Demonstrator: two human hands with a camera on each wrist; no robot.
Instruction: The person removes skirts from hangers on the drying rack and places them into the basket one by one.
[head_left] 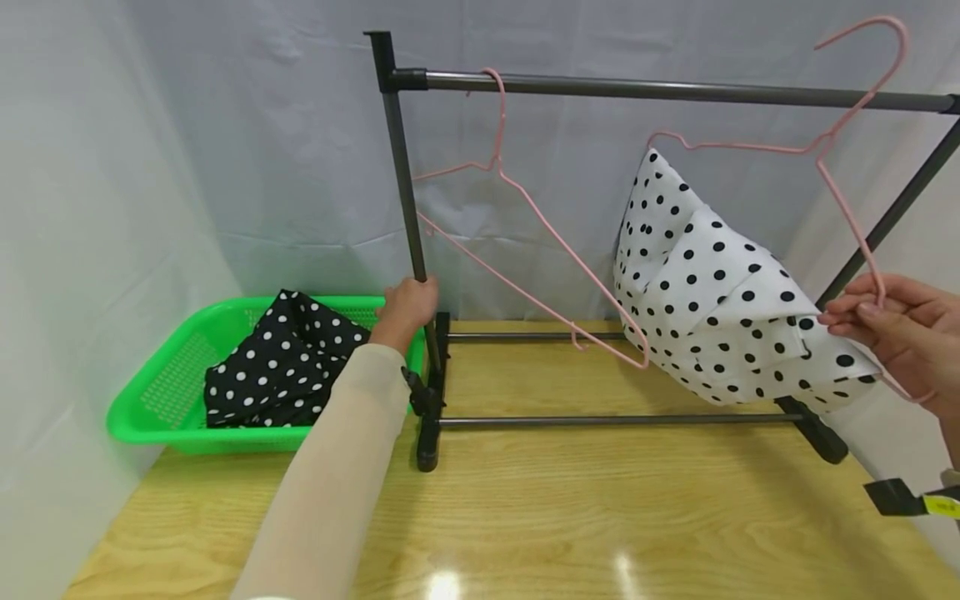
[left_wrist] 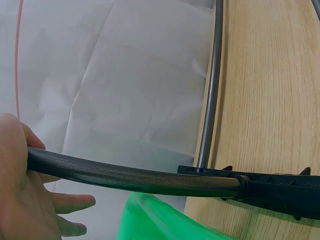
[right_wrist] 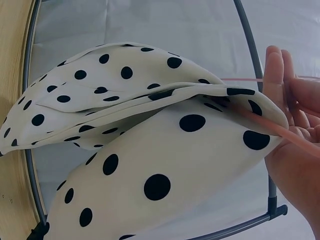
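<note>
My left hand (head_left: 405, 307) grips the left upright pole (head_left: 405, 192) of a dark metal clothes rack just above its base; the left wrist view shows the palm (left_wrist: 17, 190) wrapped round the pole (left_wrist: 135, 177). My right hand (head_left: 870, 315) pinches the lower arm of a pink wire hanger (head_left: 832, 142) together with a white garment with black dots (head_left: 720, 308) draped on it. That hanger is tilted, with its hook above the top rail (head_left: 675, 89). In the right wrist view my fingers (right_wrist: 280, 100) hold the hanger wire (right_wrist: 285, 134) against the spotted cloth (right_wrist: 150, 155).
A second, bare pink hanger (head_left: 525, 225) hangs from the rail near the left end. A green basket (head_left: 150, 392) at the table's left holds a black garment with white dots (head_left: 277, 367). The rack stands on a wooden table (head_left: 600, 517), with white sheeting behind.
</note>
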